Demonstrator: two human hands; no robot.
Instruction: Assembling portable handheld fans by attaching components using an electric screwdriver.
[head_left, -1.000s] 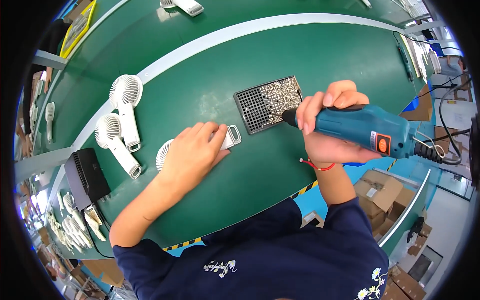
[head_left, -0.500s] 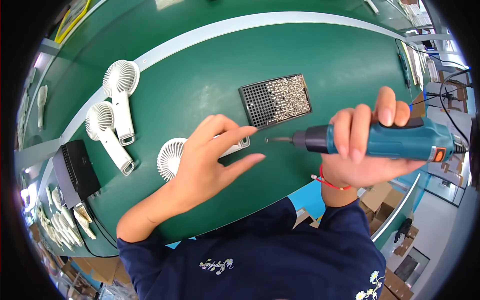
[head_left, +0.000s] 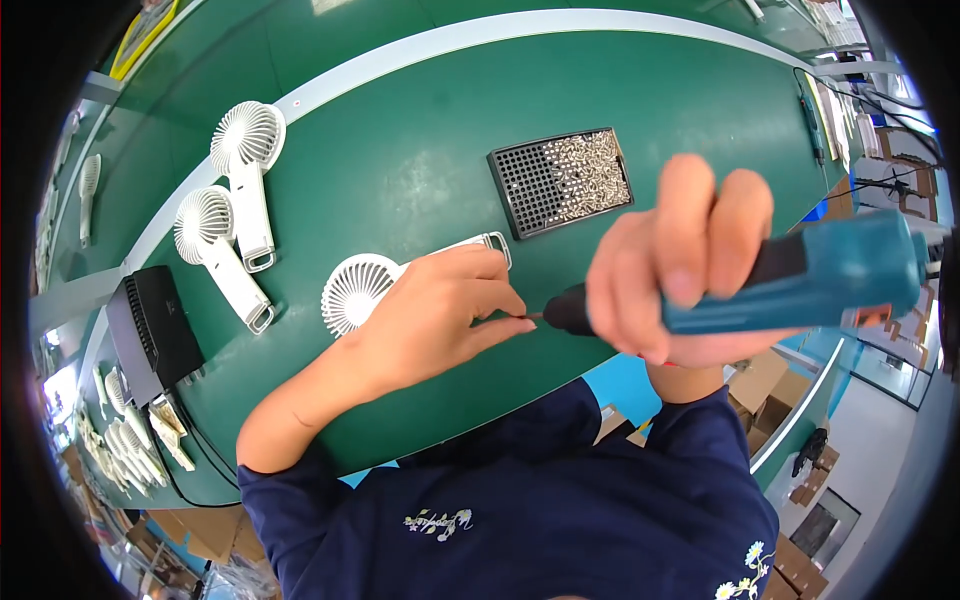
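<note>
Since the frame half a second ago, the screwdriver (head_left: 850, 262) has shifted left and toward the near side, and the left grip (head_left: 425, 315) has closed finger and thumb at its bit (head_left: 538, 316). From my remote post I see the screwdriver held in the air, nose over the desk (head_left: 420, 110) and pointing left; its long axis runs right and slightly upward to the cable end. The right grip (head_left: 680, 265) is wrapped round the body. The left pinches the bit near its tip; I cannot tell what the fingertips hide there. Partly behind the left grip, a white fan (head_left: 358, 293) lies head to the left, handle slanting right and up. The green desk also bears a black tray (head_left: 527, 195), its right part heaped with screws (head_left: 590, 170), and, at left, two more fans (head_left: 252, 212) and a black box (head_left: 165, 320). Past the near edge I note blue floor (head_left: 628, 385) and cardboard boxes (head_left: 757, 390).
</note>
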